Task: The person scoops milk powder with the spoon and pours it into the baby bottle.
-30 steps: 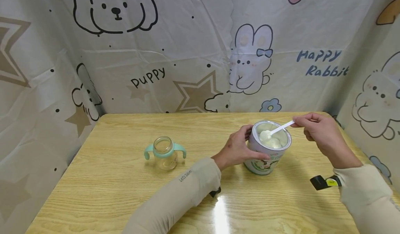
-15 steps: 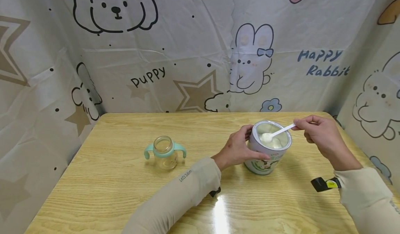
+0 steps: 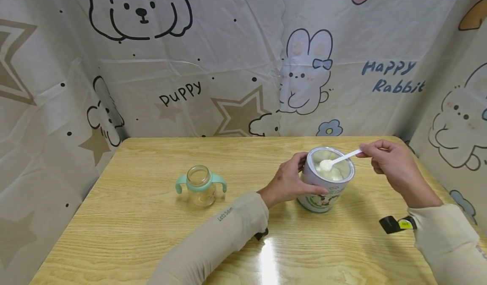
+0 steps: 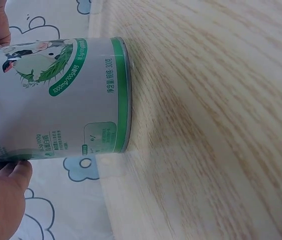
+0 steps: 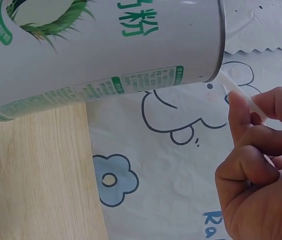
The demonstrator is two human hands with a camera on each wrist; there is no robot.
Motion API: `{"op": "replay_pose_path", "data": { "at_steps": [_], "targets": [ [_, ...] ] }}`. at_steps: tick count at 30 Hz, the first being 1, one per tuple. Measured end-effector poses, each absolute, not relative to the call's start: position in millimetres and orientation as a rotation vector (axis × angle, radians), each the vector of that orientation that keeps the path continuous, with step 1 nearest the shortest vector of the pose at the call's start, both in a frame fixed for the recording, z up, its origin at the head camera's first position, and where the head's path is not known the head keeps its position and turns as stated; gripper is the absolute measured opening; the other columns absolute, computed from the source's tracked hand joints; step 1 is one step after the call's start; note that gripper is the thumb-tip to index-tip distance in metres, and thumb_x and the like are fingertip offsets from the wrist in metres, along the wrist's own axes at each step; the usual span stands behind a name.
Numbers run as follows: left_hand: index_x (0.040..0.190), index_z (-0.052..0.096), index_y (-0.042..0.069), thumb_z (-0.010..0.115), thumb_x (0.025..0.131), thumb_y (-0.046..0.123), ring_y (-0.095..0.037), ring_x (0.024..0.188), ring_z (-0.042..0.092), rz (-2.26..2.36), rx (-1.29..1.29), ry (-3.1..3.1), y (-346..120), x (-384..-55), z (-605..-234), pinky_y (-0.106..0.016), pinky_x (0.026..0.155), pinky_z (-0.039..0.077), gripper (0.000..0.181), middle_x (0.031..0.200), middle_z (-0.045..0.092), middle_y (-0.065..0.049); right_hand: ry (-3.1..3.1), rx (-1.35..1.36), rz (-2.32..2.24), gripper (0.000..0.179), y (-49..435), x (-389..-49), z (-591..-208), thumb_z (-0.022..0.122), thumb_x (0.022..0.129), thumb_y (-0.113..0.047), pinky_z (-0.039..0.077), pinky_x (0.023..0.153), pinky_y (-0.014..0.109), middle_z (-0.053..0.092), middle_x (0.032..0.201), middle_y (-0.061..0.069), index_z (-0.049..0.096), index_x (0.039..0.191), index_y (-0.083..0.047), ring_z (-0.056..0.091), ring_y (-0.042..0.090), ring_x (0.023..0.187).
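Observation:
An open milk powder can (image 3: 321, 201), white with green print, stands on the table at the right in the head view. My left hand (image 3: 288, 180) grips its left side, thumb across the front and fingers behind. In my right hand (image 3: 393, 162) the end of a white measuring spoon (image 3: 347, 155) is pinched between thumb and forefinger. Pale powder heaps on the spoon's bowl, which is inside the can's mouth, over more powder. The right wrist view shows the spoon handle (image 5: 256, 107) slanting behind the can's rim; its bowl is hidden there.
A clear baby bottle (image 3: 201, 197) without a lid, with mint-green handles, stands upright on the wooden table (image 3: 144, 238) left of the can. Printed cloth (image 3: 228, 56) hangs along the table's back and sides.
The right hand and the spoon have shifted slightly to the right, and the spoon's bowl stays within the can's mouth. The left hand, the can and the bottle keep their places.

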State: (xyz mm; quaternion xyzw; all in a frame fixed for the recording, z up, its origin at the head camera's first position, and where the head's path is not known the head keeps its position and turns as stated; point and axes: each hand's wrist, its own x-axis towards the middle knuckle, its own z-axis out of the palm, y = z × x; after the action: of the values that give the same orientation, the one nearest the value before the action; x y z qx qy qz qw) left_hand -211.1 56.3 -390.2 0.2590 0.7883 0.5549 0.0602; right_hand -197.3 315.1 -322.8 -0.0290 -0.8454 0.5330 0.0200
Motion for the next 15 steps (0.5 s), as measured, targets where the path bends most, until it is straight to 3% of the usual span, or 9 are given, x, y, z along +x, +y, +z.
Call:
{"op": "replay_pose_path", "data": {
  "at_steps": [15],
  "targets": [
    [0.149, 0.039, 0.007, 0.094, 0.07, 0.022, -0.015, 0.138, 0.043, 1.675, 0.769, 2.38, 40.0, -213.1, -386.8, -0.02, 0.11, 0.037, 0.097, 0.152, 0.044, -0.01, -2.545, -0.062, 1.731, 0.021, 312.4, -197.7, -317.8, 0.06, 0.102, -0.025, 0.033, 0.047, 0.026, 0.068, 0.077, -0.015, 0.068, 0.084, -0.017, 0.039, 0.009, 0.055]
  ]
}}
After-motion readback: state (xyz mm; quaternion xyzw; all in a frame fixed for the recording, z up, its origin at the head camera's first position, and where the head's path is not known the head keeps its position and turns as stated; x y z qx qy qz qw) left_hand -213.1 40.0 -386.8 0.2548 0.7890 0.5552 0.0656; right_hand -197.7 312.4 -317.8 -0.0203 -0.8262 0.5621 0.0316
